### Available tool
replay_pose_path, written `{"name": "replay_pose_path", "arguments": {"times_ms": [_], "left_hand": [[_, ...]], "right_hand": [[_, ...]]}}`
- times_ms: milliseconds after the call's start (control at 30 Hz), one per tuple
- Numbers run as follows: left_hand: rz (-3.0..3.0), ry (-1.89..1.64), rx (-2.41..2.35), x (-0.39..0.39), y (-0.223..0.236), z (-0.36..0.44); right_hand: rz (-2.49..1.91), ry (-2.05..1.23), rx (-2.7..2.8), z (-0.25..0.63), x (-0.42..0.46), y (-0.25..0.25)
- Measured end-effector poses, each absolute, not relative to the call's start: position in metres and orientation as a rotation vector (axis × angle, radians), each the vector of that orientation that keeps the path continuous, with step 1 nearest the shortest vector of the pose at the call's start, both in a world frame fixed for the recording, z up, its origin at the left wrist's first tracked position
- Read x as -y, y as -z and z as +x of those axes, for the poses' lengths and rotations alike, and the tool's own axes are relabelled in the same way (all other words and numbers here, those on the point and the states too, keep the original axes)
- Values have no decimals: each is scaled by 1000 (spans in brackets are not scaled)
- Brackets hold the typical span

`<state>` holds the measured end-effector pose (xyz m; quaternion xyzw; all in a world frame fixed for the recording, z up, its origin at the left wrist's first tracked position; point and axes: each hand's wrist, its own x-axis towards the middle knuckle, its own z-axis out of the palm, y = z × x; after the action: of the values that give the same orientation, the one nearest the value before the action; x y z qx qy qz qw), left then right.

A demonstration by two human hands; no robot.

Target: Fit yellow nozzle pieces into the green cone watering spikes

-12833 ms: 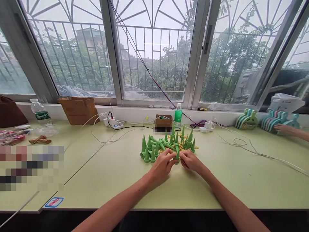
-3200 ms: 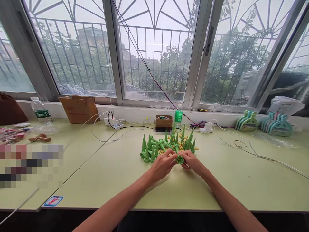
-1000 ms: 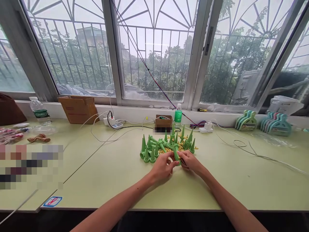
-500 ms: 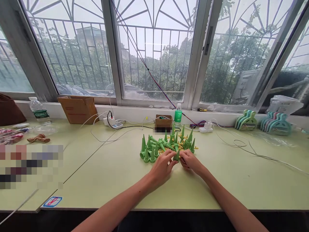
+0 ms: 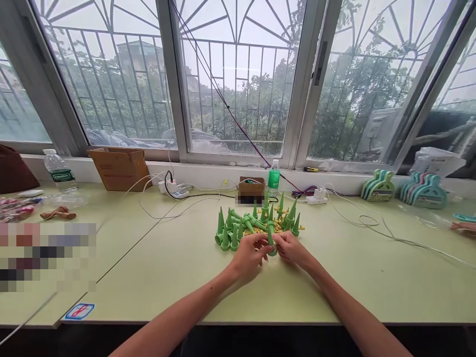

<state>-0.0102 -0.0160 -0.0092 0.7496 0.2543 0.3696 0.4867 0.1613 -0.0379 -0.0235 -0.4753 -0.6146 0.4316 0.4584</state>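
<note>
In front of the pile, my left hand (image 5: 251, 254) grips a green plastic watering spike (image 5: 270, 237) by its wide base, with the pointed end up. My right hand (image 5: 292, 247) is closed in a pinch right against the side of that base; what its fingers hold is hidden. Just behind both hands, several more green spikes (image 5: 224, 240) stand upright or lie on their sides. Small yellow plastic pieces (image 5: 262, 231) are heaped among them, and some stick out sideways from standing spikes.
A small cardboard box (image 5: 252, 187) and a green-labelled bottle (image 5: 274, 177) stand behind the pile. White cables (image 5: 372, 223) cross the table (image 5: 156, 267) on the right, near bundled hangers (image 5: 378, 186). Another person's hand (image 5: 464, 226) shows at the right edge, by a teal hanger (image 5: 464, 217).
The spike in my left hand now shows more of its length and sits slightly lower, as my left fingers shift around its base. Another person's hand and a teal hanger have entered at right.
</note>
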Motion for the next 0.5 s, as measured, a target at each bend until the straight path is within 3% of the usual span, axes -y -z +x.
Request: {"name": "replay_pose_path", "arguments": {"times_ms": [500], "left_hand": [[1284,-607,-498,9,11,-13]], "right_hand": [[-1144,-913,1670,164,44,20]]}}
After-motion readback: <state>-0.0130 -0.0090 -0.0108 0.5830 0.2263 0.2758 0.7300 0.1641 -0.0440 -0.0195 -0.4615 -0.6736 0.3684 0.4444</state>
